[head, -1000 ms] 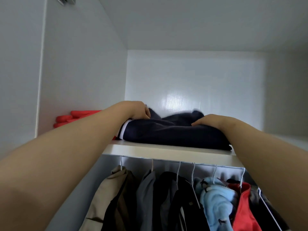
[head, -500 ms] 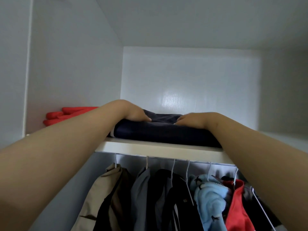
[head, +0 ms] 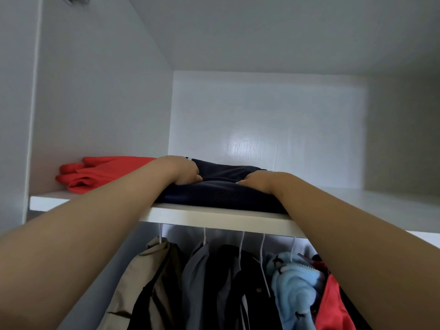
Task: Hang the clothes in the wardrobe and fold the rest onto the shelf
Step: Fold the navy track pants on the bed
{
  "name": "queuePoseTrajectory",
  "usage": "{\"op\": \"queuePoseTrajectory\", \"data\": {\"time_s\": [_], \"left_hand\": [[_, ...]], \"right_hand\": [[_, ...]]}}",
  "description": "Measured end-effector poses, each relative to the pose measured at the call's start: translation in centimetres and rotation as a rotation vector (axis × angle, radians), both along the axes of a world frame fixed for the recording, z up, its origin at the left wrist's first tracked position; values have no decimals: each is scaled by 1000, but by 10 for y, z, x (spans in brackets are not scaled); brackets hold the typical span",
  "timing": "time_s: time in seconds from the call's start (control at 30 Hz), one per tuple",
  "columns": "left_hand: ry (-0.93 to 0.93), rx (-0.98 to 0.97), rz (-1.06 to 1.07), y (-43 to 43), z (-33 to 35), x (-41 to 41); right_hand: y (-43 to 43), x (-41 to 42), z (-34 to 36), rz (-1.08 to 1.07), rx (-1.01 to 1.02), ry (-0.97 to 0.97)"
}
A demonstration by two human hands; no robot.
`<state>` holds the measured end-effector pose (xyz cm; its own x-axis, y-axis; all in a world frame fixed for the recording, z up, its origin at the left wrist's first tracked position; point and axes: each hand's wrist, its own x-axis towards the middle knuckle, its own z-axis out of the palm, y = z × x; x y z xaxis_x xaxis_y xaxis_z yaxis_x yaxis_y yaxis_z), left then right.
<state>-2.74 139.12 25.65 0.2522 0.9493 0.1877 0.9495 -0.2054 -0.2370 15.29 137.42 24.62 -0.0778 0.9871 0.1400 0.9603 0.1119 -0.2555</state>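
A folded navy garment lies on the white shelf near its front edge. My left hand is on the garment's left top, fingers curled down into the cloth. On the right top, my right hand also has bent fingers dug into the fabric. A folded red garment lies to the left on the same shelf. Below the shelf, several clothes hang on white hangers: a beige jacket, a grey one, a black one, a light blue one and a red one.
The wardrobe's left wall and back panel close in the shelf space. The shelf's right part is bare. Both my forearms reach up across the front of the hanging rail.
Both hands slid the navy garment further back onto the shelf and moved closer together on top of it. Their fingers went from lying flat to curled.
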Motion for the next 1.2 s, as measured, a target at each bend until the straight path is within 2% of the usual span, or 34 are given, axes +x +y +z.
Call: {"op": "queuePoseTrajectory", "data": {"time_s": [0.1,0.17,0.2,0.3,0.37,0.53,0.67,0.8,1.0,1.13,1.2], "left_hand": [[-71,201,-26,-6,-4,1],[-174,235,-42,-12,-7,0],[-240,214,-58,-15,-8,-2],[-385,76,-88,-27,-11,-8],[-387,25,-77,-32,-13,-9],[-273,102,-27,-40,-17,-4],[-279,198,-22,-47,-26,-7],[-317,270,-24,-53,-33,-9],[-523,430,-55,-76,-50,-8],[-601,619,-108,-95,-81,-2],[-681,672,-171,-110,-97,-4]], "right_hand": [[-6,3,-1,-56,308,-48],[-15,6,-1,-71,496,-1],[-19,7,-1,-56,517,49],[-28,9,-5,47,280,42],[-31,9,-7,83,166,18],[-31,6,-8,93,129,24],[-34,6,-14,59,144,-38],[-39,6,-20,8,211,-57],[-77,6,-34,-53,415,35],[-111,-4,-66,-172,650,-72],[-127,-10,-83,-207,691,-93]]}}
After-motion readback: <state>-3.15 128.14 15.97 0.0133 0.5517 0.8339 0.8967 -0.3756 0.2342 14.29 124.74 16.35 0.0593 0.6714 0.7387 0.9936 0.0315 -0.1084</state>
